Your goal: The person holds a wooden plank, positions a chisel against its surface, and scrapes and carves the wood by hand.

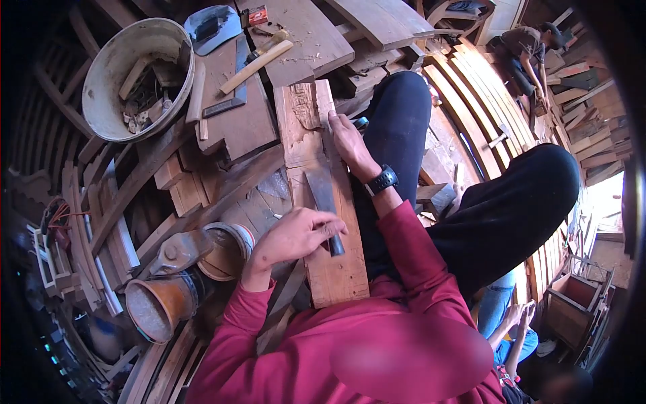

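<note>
A long wooden block (336, 279) lies lengthwise before my torso, with a rough, chipped hollow near its far end. My left hand (293, 237) has its thumb and fingers around the lower part of a flat metal blade tool (321, 192), which rests slanted over the block. At the block's far right edge my right hand (353, 145), with a black watch on the wrist, grips the wood near a paler strip (324, 97). Part of its fingers is hidden behind the edge.
At the upper left stand a white bucket (94, 94) with wood scraps, a cap (214, 28), a metal square (225, 106) and a wooden-handled tool (256, 67). Two containers are at lower left. One person (528, 50) bends at upper right; another person's hands (521, 316) show at lower right.
</note>
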`<state>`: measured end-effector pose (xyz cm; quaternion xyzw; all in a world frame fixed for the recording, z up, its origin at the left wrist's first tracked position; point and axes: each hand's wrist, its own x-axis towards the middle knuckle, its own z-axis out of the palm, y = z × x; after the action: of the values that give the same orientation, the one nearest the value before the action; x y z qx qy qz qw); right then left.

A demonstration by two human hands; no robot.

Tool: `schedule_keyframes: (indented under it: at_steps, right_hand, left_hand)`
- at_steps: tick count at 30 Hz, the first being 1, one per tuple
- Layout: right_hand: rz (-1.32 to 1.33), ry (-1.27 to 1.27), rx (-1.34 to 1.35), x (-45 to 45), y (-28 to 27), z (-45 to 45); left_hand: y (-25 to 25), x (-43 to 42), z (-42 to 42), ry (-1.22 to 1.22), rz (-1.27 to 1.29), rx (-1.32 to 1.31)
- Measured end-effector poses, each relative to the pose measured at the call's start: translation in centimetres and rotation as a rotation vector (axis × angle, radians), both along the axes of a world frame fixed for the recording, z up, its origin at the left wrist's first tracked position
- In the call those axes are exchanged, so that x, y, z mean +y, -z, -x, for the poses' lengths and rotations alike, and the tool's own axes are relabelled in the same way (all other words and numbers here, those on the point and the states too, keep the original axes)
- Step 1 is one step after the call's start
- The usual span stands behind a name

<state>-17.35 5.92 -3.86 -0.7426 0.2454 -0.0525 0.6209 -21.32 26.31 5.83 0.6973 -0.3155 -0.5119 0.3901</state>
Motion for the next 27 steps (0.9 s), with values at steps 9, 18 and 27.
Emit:
schedule_keyframes:
  at_steps: [9,18,27]
  right_hand:
    - [0.022,0.003,-0.019,0.0,0.4,-0.2]
    - [-0.033,0.008,0.023,0.0,0.4,-0.2]
    - [0.017,-0.012,0.023,-0.2,0.4,-0.2]
  left_hand:
    - [-0.7,0.7,0.3,0.141,0.083,-0.014]
    - [-1.1,0.9,0.5,0.066,0.073,0.049]
    - [-0.6,0.5,0.0,0.0,-0.066,-0.157]
